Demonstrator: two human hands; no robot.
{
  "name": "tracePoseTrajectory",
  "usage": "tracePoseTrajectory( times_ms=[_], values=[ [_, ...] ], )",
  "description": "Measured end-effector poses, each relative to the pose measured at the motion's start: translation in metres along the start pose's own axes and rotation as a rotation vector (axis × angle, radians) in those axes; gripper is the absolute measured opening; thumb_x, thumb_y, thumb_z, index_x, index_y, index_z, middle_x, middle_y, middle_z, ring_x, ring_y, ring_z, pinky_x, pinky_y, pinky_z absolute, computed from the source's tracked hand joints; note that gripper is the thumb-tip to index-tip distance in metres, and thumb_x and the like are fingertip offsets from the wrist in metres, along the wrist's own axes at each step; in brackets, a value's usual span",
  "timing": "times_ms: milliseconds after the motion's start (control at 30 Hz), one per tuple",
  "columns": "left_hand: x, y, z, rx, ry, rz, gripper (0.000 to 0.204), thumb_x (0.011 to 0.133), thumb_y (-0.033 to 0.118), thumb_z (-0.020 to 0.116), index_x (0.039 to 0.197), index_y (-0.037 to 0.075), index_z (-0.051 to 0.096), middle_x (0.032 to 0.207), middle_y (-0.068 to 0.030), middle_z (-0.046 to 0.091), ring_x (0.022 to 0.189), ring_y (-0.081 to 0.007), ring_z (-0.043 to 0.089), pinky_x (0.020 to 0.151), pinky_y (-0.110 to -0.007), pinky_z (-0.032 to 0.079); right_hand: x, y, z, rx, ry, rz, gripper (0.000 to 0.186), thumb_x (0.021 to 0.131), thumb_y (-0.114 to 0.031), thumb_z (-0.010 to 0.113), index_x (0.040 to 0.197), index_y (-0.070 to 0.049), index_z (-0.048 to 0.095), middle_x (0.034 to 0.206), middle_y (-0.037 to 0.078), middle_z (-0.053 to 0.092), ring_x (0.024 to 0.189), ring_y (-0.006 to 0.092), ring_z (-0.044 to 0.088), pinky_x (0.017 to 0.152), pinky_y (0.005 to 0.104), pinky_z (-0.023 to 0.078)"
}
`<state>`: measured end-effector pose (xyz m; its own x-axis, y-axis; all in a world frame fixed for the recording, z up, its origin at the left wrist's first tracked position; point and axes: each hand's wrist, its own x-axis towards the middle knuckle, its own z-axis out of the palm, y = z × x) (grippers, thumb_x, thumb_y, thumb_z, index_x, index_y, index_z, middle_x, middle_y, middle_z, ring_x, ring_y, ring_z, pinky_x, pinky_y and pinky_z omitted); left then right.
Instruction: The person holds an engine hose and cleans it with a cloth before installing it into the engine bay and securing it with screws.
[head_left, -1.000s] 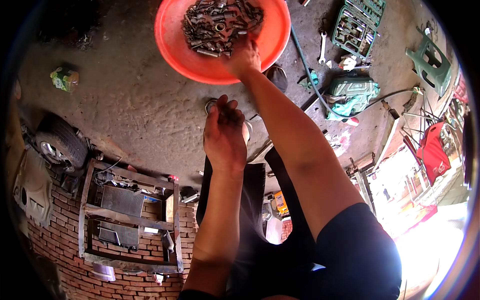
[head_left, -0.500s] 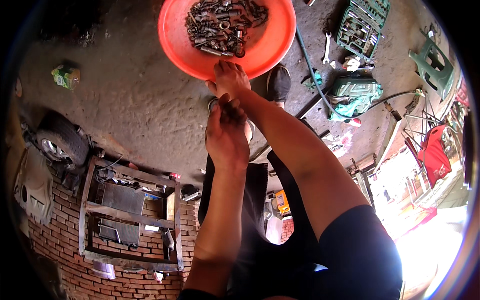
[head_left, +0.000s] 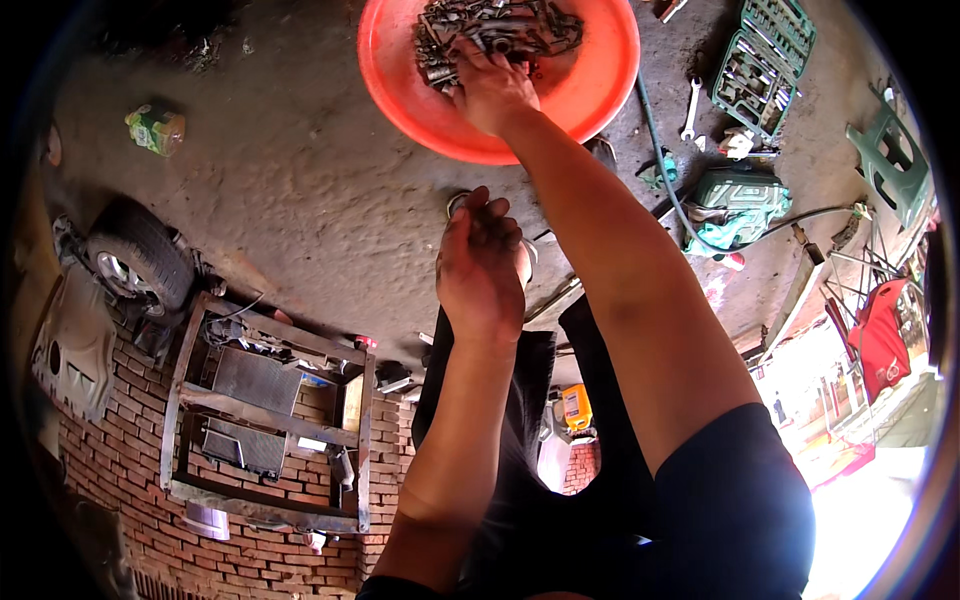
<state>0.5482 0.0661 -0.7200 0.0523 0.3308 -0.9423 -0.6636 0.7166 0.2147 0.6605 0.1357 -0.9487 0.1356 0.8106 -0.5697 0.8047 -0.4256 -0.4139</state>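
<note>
A round red-orange basin stands on the floor at the top, with a heap of dark metal bolts and small fittings in it. My right hand reaches over the near rim, its fingers apart and their tips touching the heap; nothing shows in its grip. Closer to me, short of the basin, is my left hand. It is turned palm up with its fingers curled in, and whatever lies inside them is hidden.
To the right lie an open green socket set, a wrench, a hose, a green tool case and a green plastic stool. A wheel and a metal frame stand at left, by a brick wall.
My right hand has moved from the basin's near rim inward and up onto the metal heap. My left hand keeps its curled pose. The view has shifted slightly, so the basin sits further right.
</note>
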Motion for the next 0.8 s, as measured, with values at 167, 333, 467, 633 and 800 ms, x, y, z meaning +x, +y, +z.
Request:
tracePoseTrajectory(
  times_ms=[167,333,467,633,800],
  values=[
    [0.002,-0.002,0.002,0.019,-0.003,0.0,0.035,0.112,0.032,0.059,0.129,0.002,0.067,0.109,-0.008,0.074,0.1,-0.0179,0.063,0.093,-0.033,0.048,-0.012,-0.014,0.003,0.037,0.109,0.061,0.063,0.101,-0.036,0.064,0.156,-0.009,0.052,0.177,0.011,0.033,0.149,0.0378,0.047,0.124,0.0548,0.041],
    [0.002,-0.002,0.002,0.025,0.011,0.014,0.035,0.111,0.033,0.06,0.128,0.003,0.067,0.108,-0.0068,0.074,0.099,-0.0169,0.063,0.093,-0.033,0.048,-0.02,-0.024,0.018,0.059,0.052,-0.201,0.059,0.101,-0.034,0.063,0.154,-0.008,0.055,0.173,0.012,0.039,0.147,0.0376,0.049,0.122,0.0532,0.041],
    [0.001,-0.001,0.001,0.029,0.011,0.01,0.035,0.111,0.034,0.06,0.127,0.004,0.068,0.108,-0.006,0.074,0.099,-0.0166,0.063,0.092,-0.032,0.047,-0.02,-0.027,0.018,-0.055,-0.077,-0.167,0.047,0.101,-0.034,0.063,0.14,-0.008,0.067,0.158,0.01,0.055,0.141,0.0357,0.053,0.117,0.0516,0.045],
    [0.002,-0.007,0.0,0.02,0.001,0.019,0.035,0.111,0.032,0.06,0.128,0.003,0.067,0.109,-0.0075,0.073,0.098,-0.0176,0.063,0.094,-0.033,0.048,-0.048,-0.017,0.017,-0.117,-0.159,-0.116,0.029,0.101,-0.03,0.062,0.115,-0.008,0.075,0.132,0.008,0.068,0.134,0.0336,0.058,0.111,0.0517,0.05],
    [0.004,-0.01,-0.003,-0.003,0.015,0.016,0.035,0.112,0.03,0.06,0.129,0.0,0.066,0.109,-0.0097,0.073,0.098,-0.0192,0.064,0.095,-0.035,0.048,-0.073,0.008,0.026,0.044,-0.06,0.006,0.025,0.101,-0.026,0.061,0.112,-0.007,0.073,0.128,0.012,0.066,0.125,0.0352,0.063,0.102,0.053,0.056]
  ],
)
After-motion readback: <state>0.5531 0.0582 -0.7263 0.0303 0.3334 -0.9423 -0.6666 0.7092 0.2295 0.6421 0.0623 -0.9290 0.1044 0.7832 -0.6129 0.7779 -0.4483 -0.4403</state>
